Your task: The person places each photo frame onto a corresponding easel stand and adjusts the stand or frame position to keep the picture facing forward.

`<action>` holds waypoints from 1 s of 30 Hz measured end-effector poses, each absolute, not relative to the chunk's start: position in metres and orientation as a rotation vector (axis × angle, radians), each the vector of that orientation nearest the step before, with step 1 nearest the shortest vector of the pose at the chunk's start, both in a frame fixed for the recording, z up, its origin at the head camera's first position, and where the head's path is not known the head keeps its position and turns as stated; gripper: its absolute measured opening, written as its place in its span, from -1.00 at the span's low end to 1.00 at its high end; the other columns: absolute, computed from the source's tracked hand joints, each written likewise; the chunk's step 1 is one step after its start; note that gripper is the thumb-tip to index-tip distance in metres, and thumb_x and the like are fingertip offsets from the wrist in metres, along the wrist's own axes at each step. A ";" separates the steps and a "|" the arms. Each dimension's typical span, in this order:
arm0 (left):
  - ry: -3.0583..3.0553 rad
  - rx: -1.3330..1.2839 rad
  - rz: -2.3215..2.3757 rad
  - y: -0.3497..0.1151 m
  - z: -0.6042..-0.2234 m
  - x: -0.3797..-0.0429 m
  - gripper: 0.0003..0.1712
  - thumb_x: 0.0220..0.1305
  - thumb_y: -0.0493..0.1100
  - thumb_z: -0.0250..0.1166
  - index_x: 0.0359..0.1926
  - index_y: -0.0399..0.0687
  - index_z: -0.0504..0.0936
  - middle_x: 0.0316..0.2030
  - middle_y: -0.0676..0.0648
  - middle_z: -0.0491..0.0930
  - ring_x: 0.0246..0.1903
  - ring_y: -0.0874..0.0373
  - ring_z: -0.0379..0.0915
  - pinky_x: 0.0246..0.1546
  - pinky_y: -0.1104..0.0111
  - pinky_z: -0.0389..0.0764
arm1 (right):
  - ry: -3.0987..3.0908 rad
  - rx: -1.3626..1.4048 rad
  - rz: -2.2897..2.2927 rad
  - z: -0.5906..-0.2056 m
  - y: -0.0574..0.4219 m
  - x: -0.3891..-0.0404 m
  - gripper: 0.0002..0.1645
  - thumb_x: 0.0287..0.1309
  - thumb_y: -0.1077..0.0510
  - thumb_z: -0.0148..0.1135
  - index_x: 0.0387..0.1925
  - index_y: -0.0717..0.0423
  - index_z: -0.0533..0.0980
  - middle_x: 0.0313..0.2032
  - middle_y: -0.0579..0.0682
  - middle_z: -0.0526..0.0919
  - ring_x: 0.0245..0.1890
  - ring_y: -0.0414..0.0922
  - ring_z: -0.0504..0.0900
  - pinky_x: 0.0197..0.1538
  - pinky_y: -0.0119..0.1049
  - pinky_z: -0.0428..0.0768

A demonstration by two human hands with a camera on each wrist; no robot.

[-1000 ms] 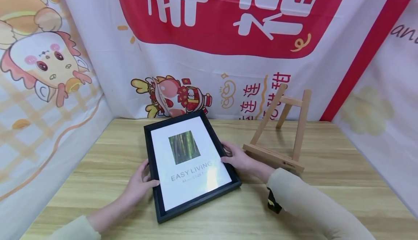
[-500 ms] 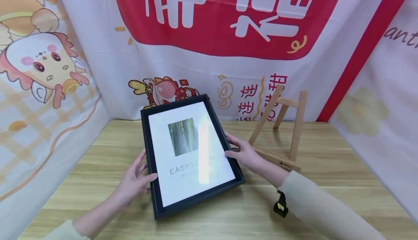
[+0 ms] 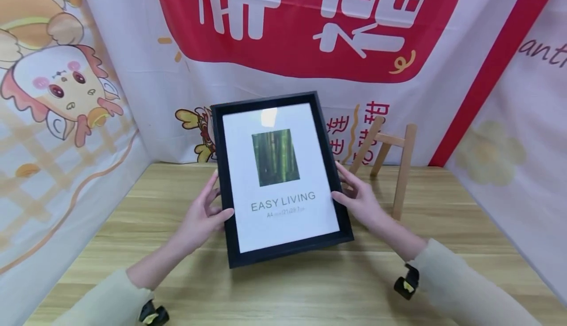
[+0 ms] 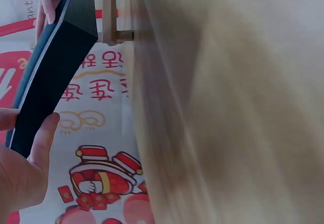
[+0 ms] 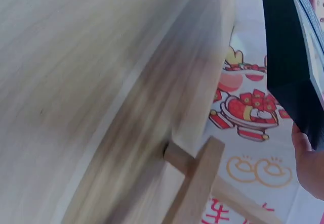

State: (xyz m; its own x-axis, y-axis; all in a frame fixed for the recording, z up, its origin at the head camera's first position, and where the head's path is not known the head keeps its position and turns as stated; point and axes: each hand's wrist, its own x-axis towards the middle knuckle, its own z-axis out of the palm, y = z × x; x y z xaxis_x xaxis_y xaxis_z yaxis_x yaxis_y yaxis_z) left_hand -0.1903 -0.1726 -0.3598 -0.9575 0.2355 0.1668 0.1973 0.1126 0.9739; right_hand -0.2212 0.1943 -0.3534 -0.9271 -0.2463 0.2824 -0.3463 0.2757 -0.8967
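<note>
A black picture frame (image 3: 292, 249) with a white sheet, a bamboo picture and the words EASY LIVING is held up off the table, tilted with its front toward me. My left hand (image 3: 201, 217) grips its left side, thumb on the front edge and fingers behind. On the opposite side my right hand (image 3: 361, 198) grips it the same way. In the left wrist view the frame's dark side (image 4: 55, 72) sits between thumb and fingers. A small wooden easel (image 3: 404, 173) stands behind and right of the frame, its lower left part hidden by the frame and my right hand.
A light wood-grain table (image 3: 460, 247) lies underneath. Printed cloth hangs behind it and at both sides, with a red panel (image 3: 288, 45) at the back. Dark wrist straps with small devices (image 3: 406, 281) show at both sleeves.
Both hands have lifted the picture frame off the table, raising it and tipping it more upright while shifting it right. It now covers part of the easel, which stays in place.
</note>
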 end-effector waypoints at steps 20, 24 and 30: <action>2.391 0.993 1.822 -0.091 -0.355 -0.269 0.05 0.31 -0.44 0.19 0.55 0.26 -0.21 0.49 -0.12 -0.09 0.31 -0.17 0.17 0.12 0.06 0.50 | -2.184 0.400 1.604 -0.364 0.259 -0.196 -0.11 0.26 0.45 0.12 0.51 -0.01 0.05 0.21 0.27 0.36 -0.04 -0.27 0.52 -0.07 -0.54 0.57; 2.406 1.071 1.808 -0.070 -0.351 -0.280 0.08 0.28 -0.49 0.18 0.55 0.28 -0.22 0.51 0.00 -0.17 0.34 -0.09 0.13 0.19 0.10 0.43 | -2.109 0.380 1.620 -0.368 0.269 -0.195 -0.12 0.23 0.53 0.07 0.48 0.02 0.04 0.11 0.10 0.38 -0.04 -0.24 0.49 -0.07 -0.56 0.56; 2.433 1.229 1.795 -0.041 -0.346 -0.304 0.09 0.26 -0.52 0.17 0.55 0.25 -0.22 0.51 0.05 -0.14 0.29 -0.04 0.23 0.11 0.20 0.51 | -1.951 0.358 1.660 -0.366 0.282 -0.197 -0.11 0.15 0.65 0.00 0.42 0.06 0.08 0.03 -0.03 0.39 -0.18 -0.25 0.56 -0.13 -0.57 0.58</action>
